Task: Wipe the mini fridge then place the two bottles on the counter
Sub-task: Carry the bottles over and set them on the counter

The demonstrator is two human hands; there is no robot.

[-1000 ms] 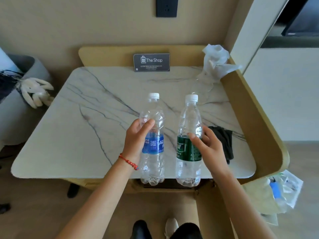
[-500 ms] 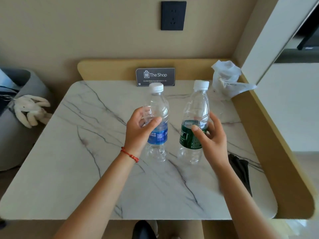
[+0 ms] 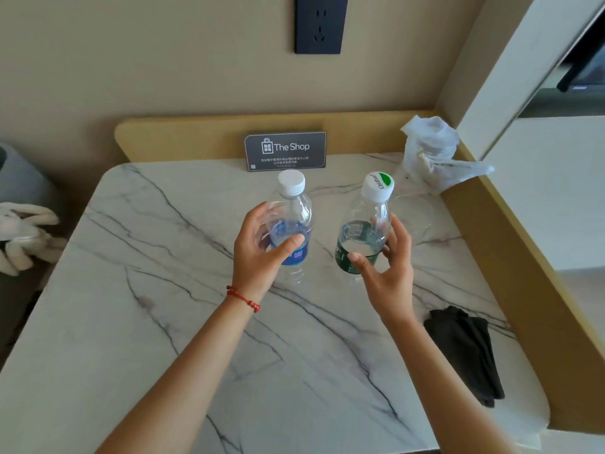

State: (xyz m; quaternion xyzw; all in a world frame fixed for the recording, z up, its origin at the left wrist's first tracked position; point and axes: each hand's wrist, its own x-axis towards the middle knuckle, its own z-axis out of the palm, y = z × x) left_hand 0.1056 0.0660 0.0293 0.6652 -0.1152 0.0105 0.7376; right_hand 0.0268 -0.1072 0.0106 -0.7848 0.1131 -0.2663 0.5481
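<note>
Two clear plastic water bottles with white caps stand upright on the white marble counter (image 3: 157,309). The blue-label bottle (image 3: 296,206) is on the left, and my left hand (image 3: 258,257) wraps around its middle, thumb in front. The green-label bottle (image 3: 365,235) stands a hand's width to its right. My right hand (image 3: 389,276) holds it loosely with thumb tip and fingertips, palm away from it. The mini fridge is out of view.
A dark "The Shop" sign (image 3: 284,150) leans on the wooden back rim. A crumpled white plastic bag (image 3: 429,152) sits in the back right corner. A black cloth (image 3: 465,352) lies near the right wooden rim (image 3: 510,257). A plush toy (image 3: 19,234) hangs left of the counter.
Both hands carried the bottles from the counter's front edge to its middle. The bottles now stand on the marble, and my right hand's grip has loosened.
</note>
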